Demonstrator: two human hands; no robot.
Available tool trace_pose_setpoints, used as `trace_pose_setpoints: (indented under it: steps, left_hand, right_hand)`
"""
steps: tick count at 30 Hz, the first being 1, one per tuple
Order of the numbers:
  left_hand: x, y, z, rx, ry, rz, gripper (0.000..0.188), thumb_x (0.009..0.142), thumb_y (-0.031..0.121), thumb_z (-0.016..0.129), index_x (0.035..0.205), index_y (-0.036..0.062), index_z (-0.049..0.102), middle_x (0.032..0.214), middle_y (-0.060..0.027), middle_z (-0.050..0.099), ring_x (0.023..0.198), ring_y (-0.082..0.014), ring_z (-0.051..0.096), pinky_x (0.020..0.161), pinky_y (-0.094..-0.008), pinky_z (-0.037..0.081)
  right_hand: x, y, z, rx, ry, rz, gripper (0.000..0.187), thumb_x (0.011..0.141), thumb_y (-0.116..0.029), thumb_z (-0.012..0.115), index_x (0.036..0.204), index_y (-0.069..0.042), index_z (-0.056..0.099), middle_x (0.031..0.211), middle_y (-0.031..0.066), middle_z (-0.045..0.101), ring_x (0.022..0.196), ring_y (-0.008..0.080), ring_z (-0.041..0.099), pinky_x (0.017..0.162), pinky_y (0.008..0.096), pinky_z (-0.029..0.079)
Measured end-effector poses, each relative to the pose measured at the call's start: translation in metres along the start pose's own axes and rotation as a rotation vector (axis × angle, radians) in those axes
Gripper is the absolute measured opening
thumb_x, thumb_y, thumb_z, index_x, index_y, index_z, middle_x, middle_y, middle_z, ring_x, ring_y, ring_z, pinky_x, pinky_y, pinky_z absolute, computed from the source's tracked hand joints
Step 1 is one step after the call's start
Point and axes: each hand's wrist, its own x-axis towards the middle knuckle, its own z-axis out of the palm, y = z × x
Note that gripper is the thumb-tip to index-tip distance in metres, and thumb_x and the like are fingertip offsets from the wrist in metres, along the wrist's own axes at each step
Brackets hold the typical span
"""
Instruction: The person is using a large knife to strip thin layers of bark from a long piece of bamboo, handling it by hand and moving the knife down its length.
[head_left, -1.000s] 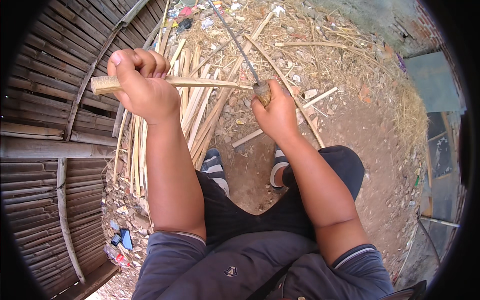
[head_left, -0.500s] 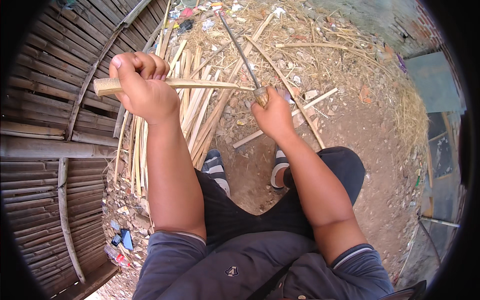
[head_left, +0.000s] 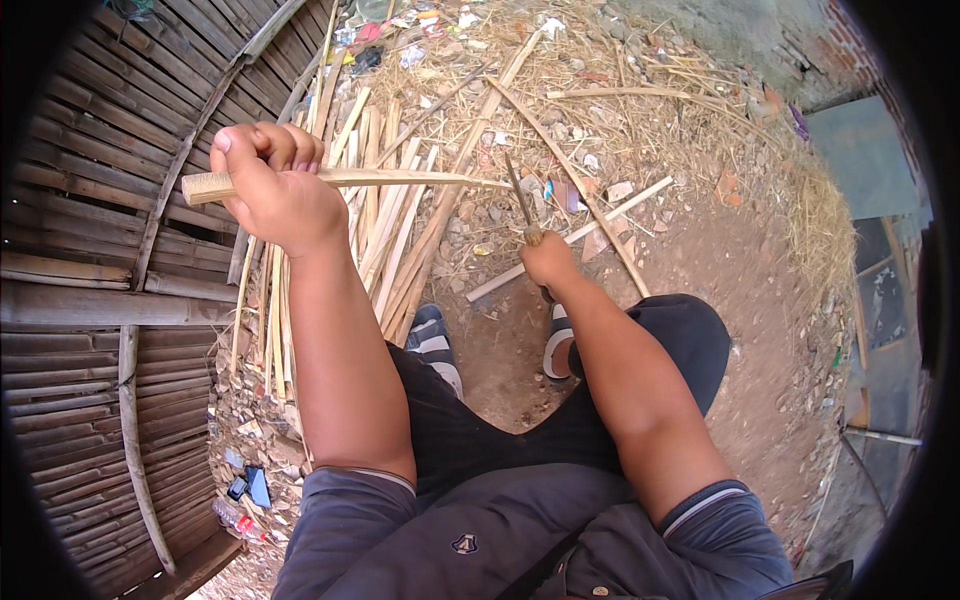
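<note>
My left hand (head_left: 290, 200) is raised at the left, its fingers wrapped round a pale bamboo strip (head_left: 405, 178). The strip lies nearly level, its thick cut end sticking out left of the fist and its thin end pointing right. My right hand (head_left: 550, 264), lower and to the right, grips the handle of a long-bladed knife (head_left: 519, 193). Seen nearly edge-on, the dark narrow blade points up and away. Its upper part appears close to the strip's thin tip; whether they touch I cannot tell.
Long split bamboo strips (head_left: 385, 225) lie in a pile on the ground at the left, with a few crossed strips (head_left: 575, 170) farther right. A slatted bamboo wall (head_left: 100, 200) rises at the left. Straw (head_left: 660, 125), rubble and litter cover the far ground. My sandalled feet (head_left: 433, 345) stand below.
The right hand has come down and nearer to me, and the knife has tilted, so its blade looks much shorter. The left hand and bamboo strip have shifted only slightly.
</note>
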Motion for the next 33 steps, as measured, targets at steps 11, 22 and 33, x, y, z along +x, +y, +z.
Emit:
trace_pose_setpoints:
  steps: [11, 22, 33]
  left_hand:
    - [-0.001, 0.001, 0.003, 0.108, 0.234, 0.023, 0.040, 0.108, 0.040, 0.048, 0.080, 0.0115, 0.039, 0.062, 0.0018, 0.029, 0.054, -0.0116, 0.028, 0.052, -0.0296, 0.024]
    - [0.004, 0.000, -0.005, 0.111, 0.207, 0.000, 0.032, 0.107, 0.033, 0.046, 0.084, 0.0119, 0.039, 0.063, -0.0001, 0.030, 0.055, -0.0133, 0.029, 0.053, -0.0304, 0.025]
    - [0.023, -0.006, -0.042, -0.257, -0.402, -0.172, 0.014, 0.100, 0.024, 0.051, 0.098, 0.0106, 0.056, 0.064, 0.0020, 0.033, 0.058, -0.0128, 0.031, 0.059, -0.0295, 0.029]
  right_hand:
    - [-0.063, -0.059, -0.013, 0.191, 0.264, -0.451, 0.033, 0.091, -0.015, 0.069, 0.117, 0.002, 0.058, 0.091, 0.0287, 0.072, 0.089, 0.0431, 0.073, 0.077, 0.0517, 0.056]
    - [-0.008, -0.024, 0.007, 0.317, 0.318, -0.198, 0.036, 0.088, -0.018, 0.071, 0.114, 0.006, 0.061, 0.087, 0.0238, 0.071, 0.081, 0.0349, 0.072, 0.076, 0.0479, 0.055]
    - [-0.040, -0.026, 0.022, -0.007, 0.068, -0.252, 0.045, 0.088, -0.023, 0.071, 0.122, 0.003, 0.059, 0.093, 0.0273, 0.073, 0.092, 0.0444, 0.072, 0.084, 0.0508, 0.056]
